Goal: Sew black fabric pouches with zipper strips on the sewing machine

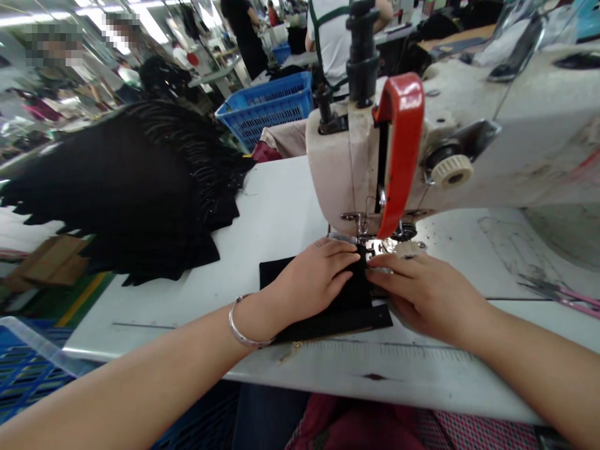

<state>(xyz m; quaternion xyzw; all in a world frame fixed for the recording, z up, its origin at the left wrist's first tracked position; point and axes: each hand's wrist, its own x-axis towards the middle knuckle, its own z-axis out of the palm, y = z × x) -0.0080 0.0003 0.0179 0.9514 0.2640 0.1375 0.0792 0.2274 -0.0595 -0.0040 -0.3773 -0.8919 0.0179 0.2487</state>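
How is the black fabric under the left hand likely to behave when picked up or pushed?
The black fabric looks thin, so probably light. Its straight edges hint at slight stiffness. Lying flat, it seems unlikely to roll.

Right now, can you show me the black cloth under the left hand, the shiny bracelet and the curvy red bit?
Black cloth [353, 299], head view: its uncovered lower part.
Shiny bracelet [238, 334], head view: lower left of its band.
Curvy red bit [405, 144], head view: its middle.
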